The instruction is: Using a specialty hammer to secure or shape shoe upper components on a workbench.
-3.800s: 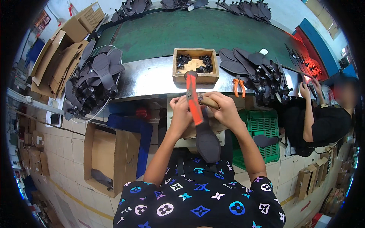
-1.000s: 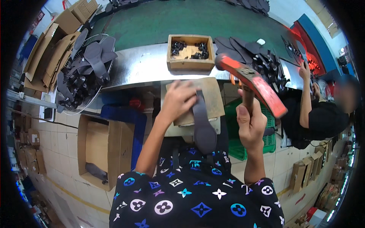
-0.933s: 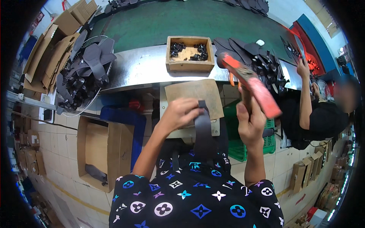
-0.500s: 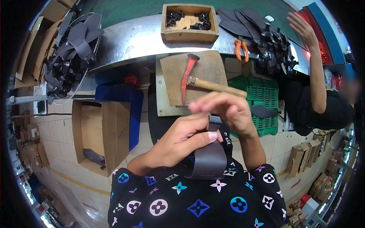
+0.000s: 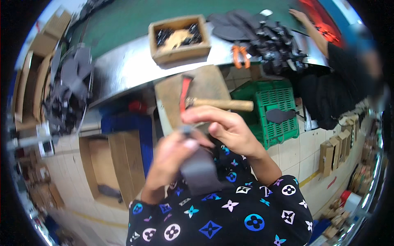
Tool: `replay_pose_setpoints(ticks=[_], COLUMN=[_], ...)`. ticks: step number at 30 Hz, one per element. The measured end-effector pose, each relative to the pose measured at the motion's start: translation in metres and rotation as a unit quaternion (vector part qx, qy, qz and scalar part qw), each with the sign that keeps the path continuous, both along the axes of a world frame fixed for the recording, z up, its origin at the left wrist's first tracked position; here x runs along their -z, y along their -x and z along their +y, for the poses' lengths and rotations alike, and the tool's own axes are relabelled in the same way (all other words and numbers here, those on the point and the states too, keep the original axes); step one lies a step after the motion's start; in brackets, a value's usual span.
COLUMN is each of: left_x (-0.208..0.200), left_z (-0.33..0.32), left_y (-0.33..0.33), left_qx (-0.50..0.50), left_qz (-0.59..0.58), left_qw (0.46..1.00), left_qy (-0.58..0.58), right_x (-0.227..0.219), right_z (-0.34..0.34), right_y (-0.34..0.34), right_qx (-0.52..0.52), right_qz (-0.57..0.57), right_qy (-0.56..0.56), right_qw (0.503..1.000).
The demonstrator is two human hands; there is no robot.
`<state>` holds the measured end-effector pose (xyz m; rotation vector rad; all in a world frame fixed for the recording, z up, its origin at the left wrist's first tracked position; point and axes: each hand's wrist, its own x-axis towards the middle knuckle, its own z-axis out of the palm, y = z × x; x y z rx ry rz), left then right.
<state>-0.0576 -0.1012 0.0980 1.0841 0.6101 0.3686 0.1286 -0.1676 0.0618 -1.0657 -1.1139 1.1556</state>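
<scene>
Fingers [image 5: 186, 144] of both hands pinch grey sole [image 5: 201, 170], lengthwise toward the body.

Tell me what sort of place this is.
Most likely a footwear workshop or factory line. Dark sole pieces lie heaped along a metal bench beside a green belt, a hammer rests on a work board, and both hands grip a dark sole piece.

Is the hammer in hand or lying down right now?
Lying down: the hammer rests flat on the wooden board, with both hands on the dark sole piece.
</scene>
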Motion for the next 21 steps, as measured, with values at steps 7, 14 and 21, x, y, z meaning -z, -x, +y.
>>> replay_pose_setpoints(ticks=[7,14,21], left_x=[-0.029,-0.008,-0.007], left_z=[0.122,0.156,0.098], left_y=[0.123,0.14,0.03], left_qx=[-0.584,-0.573,-0.36], left_qz=[0.163,0.335,0.268], left_qw=[0.618,0.513,0.607], left_qy=[-0.501,-0.544,-0.655], right_x=[0.015,0.03,-0.049], right_z=[0.036,0.122,0.176], right_y=[-0.145,-0.28,-0.146], right_qx=[0.442,0.402,0.237], right_qz=[-0.371,-0.571,-0.08], right_qy=[-0.048,-0.021,0.024], right_qw=[0.815,0.715,0.968])
